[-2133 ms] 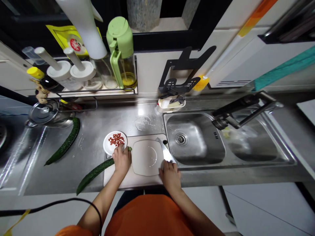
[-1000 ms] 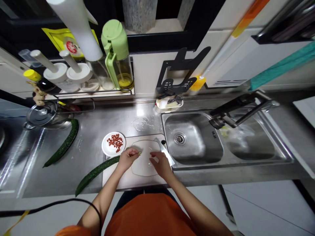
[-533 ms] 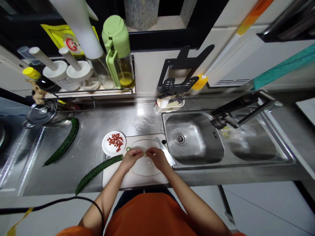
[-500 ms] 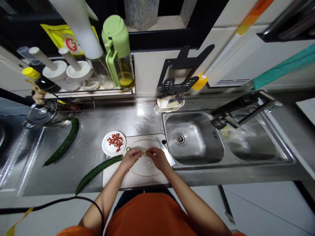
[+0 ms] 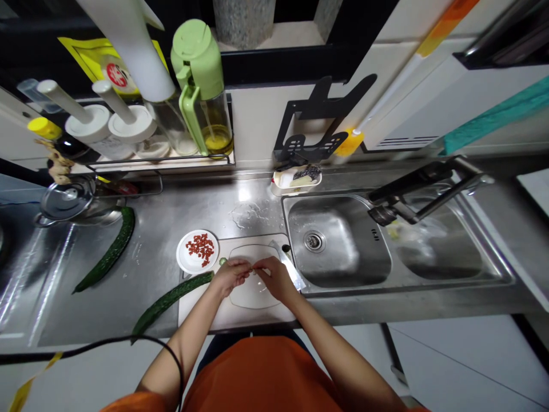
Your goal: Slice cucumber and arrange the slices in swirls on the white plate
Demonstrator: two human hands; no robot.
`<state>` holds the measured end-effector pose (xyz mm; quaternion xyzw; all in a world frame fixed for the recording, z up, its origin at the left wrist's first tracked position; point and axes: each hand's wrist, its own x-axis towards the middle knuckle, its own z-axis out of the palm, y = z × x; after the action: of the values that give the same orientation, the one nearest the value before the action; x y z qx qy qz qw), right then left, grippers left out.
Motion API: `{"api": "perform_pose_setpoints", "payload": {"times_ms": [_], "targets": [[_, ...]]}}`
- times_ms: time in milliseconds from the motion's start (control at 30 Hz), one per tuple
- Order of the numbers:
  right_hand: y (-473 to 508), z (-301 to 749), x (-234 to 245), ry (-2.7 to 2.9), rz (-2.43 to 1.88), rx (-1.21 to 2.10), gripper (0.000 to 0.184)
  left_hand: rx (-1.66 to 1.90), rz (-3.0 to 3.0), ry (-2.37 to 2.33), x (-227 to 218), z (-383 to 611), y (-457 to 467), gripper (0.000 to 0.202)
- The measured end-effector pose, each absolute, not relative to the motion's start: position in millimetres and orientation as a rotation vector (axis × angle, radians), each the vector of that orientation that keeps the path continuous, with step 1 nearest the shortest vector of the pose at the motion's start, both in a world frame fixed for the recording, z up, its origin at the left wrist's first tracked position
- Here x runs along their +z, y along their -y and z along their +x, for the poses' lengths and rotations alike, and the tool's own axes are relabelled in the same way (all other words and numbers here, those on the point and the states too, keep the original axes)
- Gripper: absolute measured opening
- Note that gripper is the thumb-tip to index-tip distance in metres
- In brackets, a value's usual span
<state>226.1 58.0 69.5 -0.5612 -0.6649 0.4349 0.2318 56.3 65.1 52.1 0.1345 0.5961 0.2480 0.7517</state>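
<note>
Both hands meet over the white cutting board (image 5: 201, 312), fingertips touching. My left hand (image 5: 233, 277) is closed, its thumb and fingers pinching a small pale piece, mostly hidden, whose kind I cannot make out. Opposite it, my right hand (image 5: 274, 277) pinches at the same piece. A cut cucumber (image 5: 171, 298) lies beside my left wrist, its cut end on the board. Just behind my left hand sits a small green cut end (image 5: 222, 261). To the right of my right hand, a knife (image 5: 293, 270) rests on the board's edge, its blade partly covered.
A white plate of chopped red bits (image 5: 198, 252) stands behind the board. Another cucumber (image 5: 107, 255) lies at the left. The double sink (image 5: 343, 252) with its black faucet (image 5: 407, 191) is on the right. A seasoning rack (image 5: 171, 163) lines the back wall.
My fingertips have drawn together around the small pale piece, which shows less now. My left hand's fingers have curled in more. The view has shifted slightly.
</note>
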Motion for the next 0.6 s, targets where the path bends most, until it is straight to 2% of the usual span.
{"api": "perform_pose_setpoints", "payload": {"times_ms": [167,333,433,600], "targets": [[-65,227,58,1.746,-1.620,1.285,0.011,0.546,0.434,-1.378,39,55,-74,0.036],[-76,224,44,1.705,-1.687,1.387,0.011,0.550,0.900,-1.462,22,55,-84,0.021],[-83,222,37,1.746,-1.759,1.337,0.013,0.532,1.225,-1.533,19,57,-87,0.017],[-89,217,25,1.862,-1.879,1.164,0.015,0.616,1.771,-1.528,12,63,-88,0.022]]}}
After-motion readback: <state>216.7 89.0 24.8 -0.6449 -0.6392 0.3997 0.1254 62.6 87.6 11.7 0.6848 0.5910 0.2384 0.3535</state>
